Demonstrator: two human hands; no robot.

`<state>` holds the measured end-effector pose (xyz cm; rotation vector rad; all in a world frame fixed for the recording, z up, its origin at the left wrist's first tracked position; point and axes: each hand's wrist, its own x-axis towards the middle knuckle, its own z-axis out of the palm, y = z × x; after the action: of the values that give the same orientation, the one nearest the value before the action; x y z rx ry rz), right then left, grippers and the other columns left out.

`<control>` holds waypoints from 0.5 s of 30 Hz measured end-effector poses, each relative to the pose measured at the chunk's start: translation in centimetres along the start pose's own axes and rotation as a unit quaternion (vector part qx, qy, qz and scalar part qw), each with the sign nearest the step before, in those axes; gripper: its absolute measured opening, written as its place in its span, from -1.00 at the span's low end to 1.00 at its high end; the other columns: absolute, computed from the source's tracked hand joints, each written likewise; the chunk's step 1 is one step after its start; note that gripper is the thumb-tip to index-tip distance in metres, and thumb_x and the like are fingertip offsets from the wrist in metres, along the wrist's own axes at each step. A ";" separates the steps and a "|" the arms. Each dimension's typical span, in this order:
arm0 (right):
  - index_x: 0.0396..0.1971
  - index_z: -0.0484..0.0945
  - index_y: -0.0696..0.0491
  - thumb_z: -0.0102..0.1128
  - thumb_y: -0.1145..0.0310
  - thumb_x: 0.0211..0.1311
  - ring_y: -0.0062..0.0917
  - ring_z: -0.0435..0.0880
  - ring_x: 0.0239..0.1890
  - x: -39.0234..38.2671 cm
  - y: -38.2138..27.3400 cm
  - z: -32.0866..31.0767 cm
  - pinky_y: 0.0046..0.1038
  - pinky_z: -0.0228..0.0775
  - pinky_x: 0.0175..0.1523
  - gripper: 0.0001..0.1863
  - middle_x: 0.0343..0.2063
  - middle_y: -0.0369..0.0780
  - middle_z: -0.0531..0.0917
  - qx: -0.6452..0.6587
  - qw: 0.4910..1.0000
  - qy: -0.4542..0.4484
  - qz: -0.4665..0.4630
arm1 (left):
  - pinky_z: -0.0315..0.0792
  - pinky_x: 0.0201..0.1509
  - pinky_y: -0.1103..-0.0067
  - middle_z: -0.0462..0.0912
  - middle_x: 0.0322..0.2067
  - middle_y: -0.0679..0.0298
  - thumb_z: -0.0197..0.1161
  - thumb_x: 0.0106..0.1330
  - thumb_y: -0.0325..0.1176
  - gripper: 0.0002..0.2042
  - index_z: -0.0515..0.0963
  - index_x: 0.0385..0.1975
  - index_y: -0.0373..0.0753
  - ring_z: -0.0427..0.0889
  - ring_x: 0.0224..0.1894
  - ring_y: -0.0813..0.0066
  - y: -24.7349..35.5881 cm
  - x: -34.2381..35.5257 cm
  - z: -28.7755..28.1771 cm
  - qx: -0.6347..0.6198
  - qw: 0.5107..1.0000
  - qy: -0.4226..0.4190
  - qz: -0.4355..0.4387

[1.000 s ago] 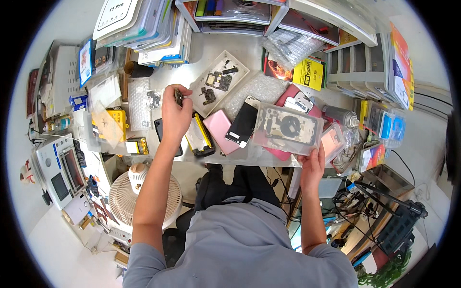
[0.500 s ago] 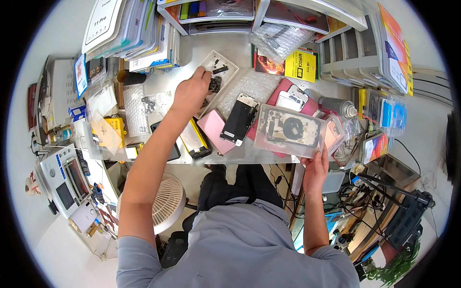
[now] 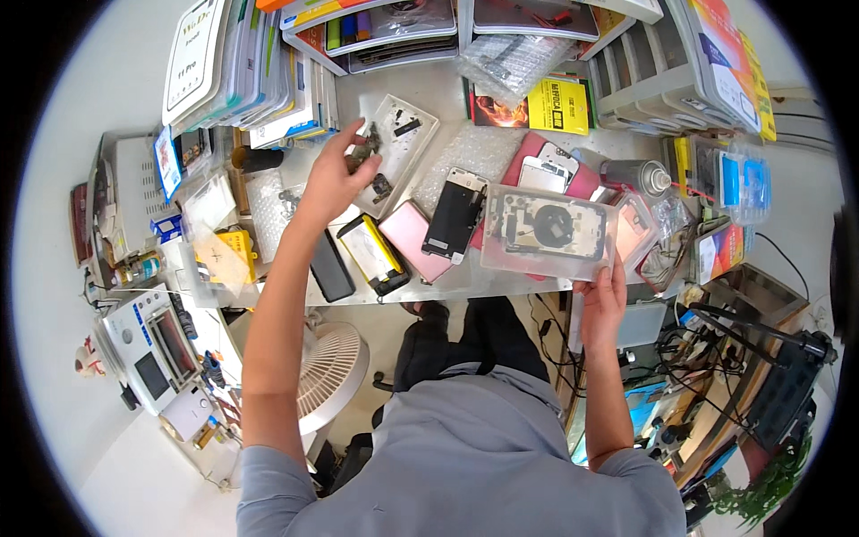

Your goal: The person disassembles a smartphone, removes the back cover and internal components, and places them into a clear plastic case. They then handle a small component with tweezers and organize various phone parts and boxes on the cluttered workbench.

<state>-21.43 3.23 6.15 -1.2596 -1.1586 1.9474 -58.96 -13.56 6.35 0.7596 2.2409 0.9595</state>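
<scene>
My left hand [image 3: 333, 179] pinches a small dark phone circuit board [image 3: 364, 149] between thumb and fingers. It is over a shallow white tray [image 3: 419, 141], where several small dark parts lie, among them a little black strip [image 3: 407, 127]. My right hand [image 3: 602, 302] grips the near right corner of a translucent plastic box [image 3: 501, 257]. Through its plastic shows a pale phone housing [image 3: 523, 219] with a dark ring. Between the hands, a phone screen assembly with a black back [image 3: 455, 213] leans over a pink phone [image 3: 413, 231].
Left of the pink phone lie a yellow-and-black phone frame [image 3: 376, 253] and a dark phone [image 3: 332, 268]. A grey spray can [image 3: 637, 176] rests at the right. Bubble wrap [image 3: 465, 161] covers the bench behind the phones. Upright sleeves [image 3: 242, 72] and shelves [image 3: 394, 49] line the back.
My left hand has lifted the circuit board up from the tray's contents. My right hand still holds the box. The whole view has shifted slightly.
</scene>
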 end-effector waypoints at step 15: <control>0.34 0.19 0.05 0.02 0.23 0.41 -0.67 0.49 -0.19 -0.5 0.2 -0.1 -0.59 0.37 -0.16 -0.44 0.00 -0.31 0.52 0.012 1.000 -0.019 0.012 | 0.31 -0.46 0.73 0.46 0.00 0.06 0.34 0.09 0.06 -0.21 0.28 0.27 -0.26 0.41 -0.44 0.61 -0.3 -7.5 -0.5 -0.697 0.683 -0.216 -0.022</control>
<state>-21.10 2.75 6.20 -1.2334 -1.1401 2.0046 -54.39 -19.13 8.51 0.1207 0.6227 1.7808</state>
